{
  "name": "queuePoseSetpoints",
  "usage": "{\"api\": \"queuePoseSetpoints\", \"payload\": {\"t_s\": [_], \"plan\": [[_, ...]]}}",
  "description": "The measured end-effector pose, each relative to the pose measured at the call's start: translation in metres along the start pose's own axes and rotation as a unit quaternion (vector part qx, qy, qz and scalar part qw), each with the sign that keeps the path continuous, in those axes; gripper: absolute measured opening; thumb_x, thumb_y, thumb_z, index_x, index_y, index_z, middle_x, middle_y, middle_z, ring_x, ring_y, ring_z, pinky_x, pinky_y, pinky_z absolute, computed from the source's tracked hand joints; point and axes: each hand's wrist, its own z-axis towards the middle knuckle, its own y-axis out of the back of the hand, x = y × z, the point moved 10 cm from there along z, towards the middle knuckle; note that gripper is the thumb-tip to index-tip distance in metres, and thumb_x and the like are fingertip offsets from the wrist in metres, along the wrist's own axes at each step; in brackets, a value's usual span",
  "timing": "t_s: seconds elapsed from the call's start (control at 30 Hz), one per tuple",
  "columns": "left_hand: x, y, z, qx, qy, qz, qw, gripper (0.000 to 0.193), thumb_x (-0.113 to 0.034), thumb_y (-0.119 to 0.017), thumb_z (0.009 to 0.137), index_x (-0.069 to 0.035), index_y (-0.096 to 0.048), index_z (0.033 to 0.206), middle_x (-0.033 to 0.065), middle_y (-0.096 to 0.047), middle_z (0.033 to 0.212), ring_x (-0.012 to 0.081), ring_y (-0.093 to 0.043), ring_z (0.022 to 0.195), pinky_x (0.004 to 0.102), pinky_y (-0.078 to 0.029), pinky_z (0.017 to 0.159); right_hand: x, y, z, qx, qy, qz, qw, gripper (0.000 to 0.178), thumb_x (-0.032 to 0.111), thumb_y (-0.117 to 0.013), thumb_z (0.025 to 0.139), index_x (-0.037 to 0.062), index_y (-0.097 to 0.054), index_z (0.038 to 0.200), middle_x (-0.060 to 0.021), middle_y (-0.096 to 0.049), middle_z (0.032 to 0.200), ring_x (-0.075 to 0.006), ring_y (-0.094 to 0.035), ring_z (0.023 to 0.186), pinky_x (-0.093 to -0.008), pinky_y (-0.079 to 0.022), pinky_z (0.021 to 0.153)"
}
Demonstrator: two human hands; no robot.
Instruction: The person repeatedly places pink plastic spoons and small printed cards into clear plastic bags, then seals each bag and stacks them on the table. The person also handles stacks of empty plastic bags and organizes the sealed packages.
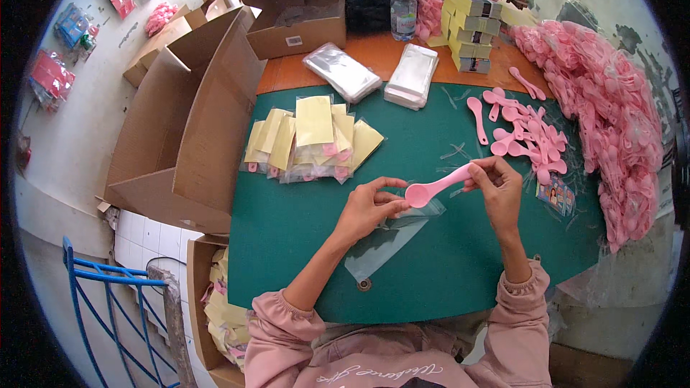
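Note:
A pink plastic measuring spoon (433, 188) is pinched by its handle end in my right hand (498, 190). Its bowl points left, toward the fingertips of my left hand (369, 208). Curled beneath the bowl, the left fingers hold the upper part of a clear plastic bag (384, 246), which slants down toward the near side of the green table mat (287, 273). To the right lies a loose heap of pink spoons (528, 133), with a small printed card (555, 195) at its near end.
Filled bags with pale yellow cards (314, 121) are piled at the left. Two stacks of clear bags (412, 75) sit behind, near bundled cards (471, 25) and a water bottle (403, 0). Bagged pink spoons (604, 100) line the right edge. Cardboard boxes (208, 122) stand left.

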Motion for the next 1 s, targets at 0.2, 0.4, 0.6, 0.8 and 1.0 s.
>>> {"api": "queuePoseSetpoints", "payload": {"t_s": [0.2,0.4,0.6,0.8,1.0], "plan": [[-0.007,0.006,-0.001,-0.021,-0.010,0.041,0.999,0.032,-0.013,-0.065,0.078,0.000,-0.056,0.106,0.0088,-0.067,0.081,0.0083,-0.062,0.071,0.0214,-0.048,0.062,0.004,-0.003,-0.001,-0.002,0.014,-0.005,1.000,0.009,0.004,-0.057,0.082,-0.0051,-0.059,0.085,-0.0095,-0.062,0.075,-0.0125,-0.060,0.063,-0.0240,-0.052,0.056],[-0.005,0.002,0.001,0.000,0.008,0.001,1.000,0.031,-0.009,-0.062,0.080,0.002,-0.054,0.109,0.0108,-0.063,0.098,0.0136,-0.061,0.088,0.0258,-0.050,0.076,0.005,-0.004,-0.004,-0.003,0.004,0.018,1.000,0.009,0.003,-0.058,0.082,-0.0050,-0.059,0.084,-0.0091,-0.061,0.073,-0.0116,-0.060,0.062,-0.0234,-0.052,0.056],[-0.021,-0.007,0.000,-0.005,-0.105,-0.022,0.994,0.027,-0.014,-0.063,0.080,0.003,-0.058,0.100,0.0105,-0.066,0.088,0.0153,-0.063,0.082,0.0254,-0.051,0.072,-0.008,-0.024,-0.010,0.038,-0.025,0.016,0.999,0.007,0.002,-0.058,0.081,-0.0046,-0.059,0.083,-0.0091,-0.061,0.072,-0.0123,-0.060,0.063,-0.0245,-0.052,0.057],[-0.013,-0.012,-0.006,0.070,0.002,0.271,0.960,0.033,-0.031,-0.050,0.088,0.000,-0.062,0.091,0.0075,-0.063,0.073,0.0125,-0.057,0.062,0.0265,-0.046,0.058,-0.004,-0.033,-0.013,0.054,-0.019,0.040,0.998,0.008,0.002,-0.060,0.080,-0.0041,-0.055,0.082,-0.0086,-0.060,0.073,-0.0124,-0.060,0.065,-0.0242,-0.052,0.058],[-0.021,-0.023,-0.009,0.120,-0.062,0.088,0.987,0.032,-0.025,-0.042,0.093,-0.001,-0.063,0.092,0.0020,-0.063,0.078,0.0065,-0.053,0.071,0.0223,-0.044,0.067,-0.001,-0.030,-0.015,0.048,0.010,0.011,0.999,0.008,0.002,-0.061,0.079,-0.0035,-0.057,0.084,-0.0074,-0.060,0.074,-0.0112,-0.060,0.067,-0.0232,-0.051,0.059]]}}
